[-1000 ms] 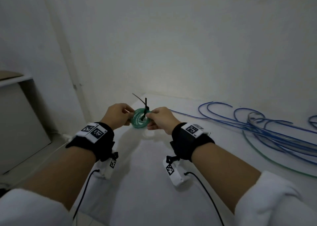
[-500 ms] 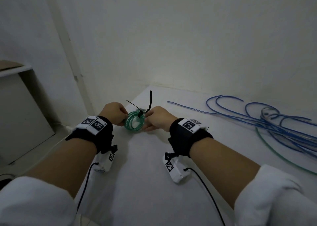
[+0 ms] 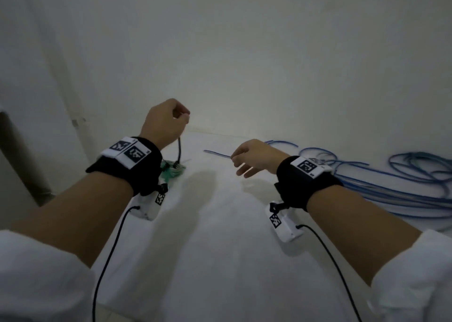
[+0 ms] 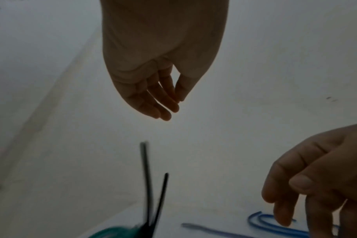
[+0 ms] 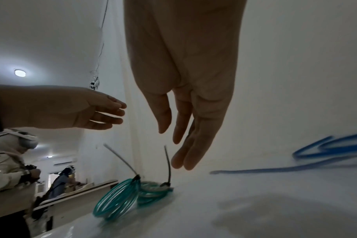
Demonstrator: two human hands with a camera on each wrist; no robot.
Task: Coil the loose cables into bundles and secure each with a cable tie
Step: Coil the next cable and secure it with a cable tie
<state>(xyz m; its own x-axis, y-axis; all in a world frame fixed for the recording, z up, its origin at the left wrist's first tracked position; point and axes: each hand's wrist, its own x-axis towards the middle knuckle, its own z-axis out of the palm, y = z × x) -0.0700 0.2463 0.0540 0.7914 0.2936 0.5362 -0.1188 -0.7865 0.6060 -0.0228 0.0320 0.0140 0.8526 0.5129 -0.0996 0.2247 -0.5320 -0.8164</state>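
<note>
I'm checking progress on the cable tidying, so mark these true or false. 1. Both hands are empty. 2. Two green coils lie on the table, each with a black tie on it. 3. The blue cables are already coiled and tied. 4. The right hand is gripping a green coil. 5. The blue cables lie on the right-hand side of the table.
1. True: the left hand and right hand both hold nothing, fingers relaxed.
2. True: two green coils lie on the table, each with a black tie.
3. False: the blue cables lie in loose loops.
4. False: it hovers above them, apart.
5. True.
</note>
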